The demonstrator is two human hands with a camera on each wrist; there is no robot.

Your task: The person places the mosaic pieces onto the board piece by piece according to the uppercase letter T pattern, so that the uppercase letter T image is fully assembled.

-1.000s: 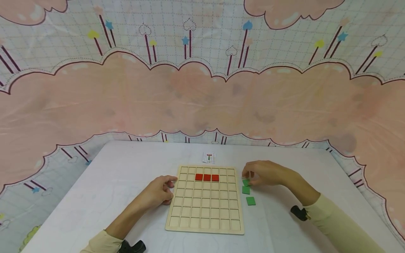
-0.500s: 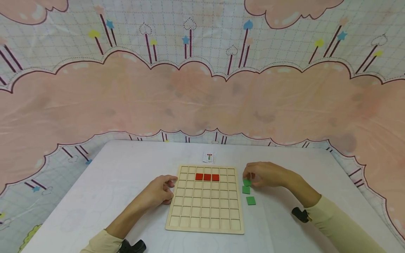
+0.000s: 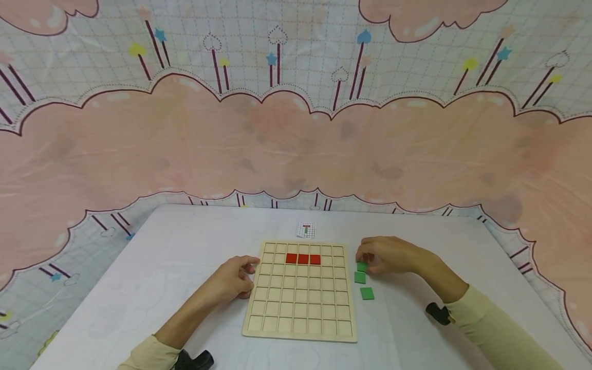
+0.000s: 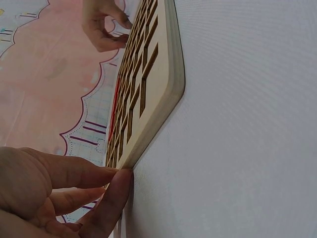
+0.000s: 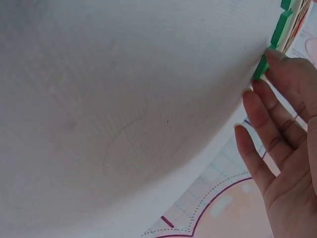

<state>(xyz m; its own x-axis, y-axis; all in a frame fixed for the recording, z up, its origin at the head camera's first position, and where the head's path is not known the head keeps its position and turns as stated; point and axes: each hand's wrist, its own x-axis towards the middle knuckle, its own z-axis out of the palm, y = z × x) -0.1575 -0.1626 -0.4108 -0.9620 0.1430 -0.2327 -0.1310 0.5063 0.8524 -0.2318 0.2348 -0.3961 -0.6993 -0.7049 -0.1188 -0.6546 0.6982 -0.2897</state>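
Just right of the grid board (image 3: 300,296), the right hand (image 3: 386,254) has barely shifted in the last second, pinching the farthest green tile (image 3: 362,266); two more green tiles (image 3: 359,278) lie nearer. The left hand (image 3: 229,280) pinches the board's left edge. Three red tiles (image 3: 302,259) sit unchanged in its second-farthest row, no green added yet.

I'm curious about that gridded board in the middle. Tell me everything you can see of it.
The board is pale, flat and wooden-looking, with rounded corners and a plain rim. Thin raised strips divide its face into square cells; its side looks layered, perhaps plywood. It lies flat on the white table. Three red tiles sit side by side in the second row from its far edge; its other cells hold no tiles. The left hand touches its left edge.
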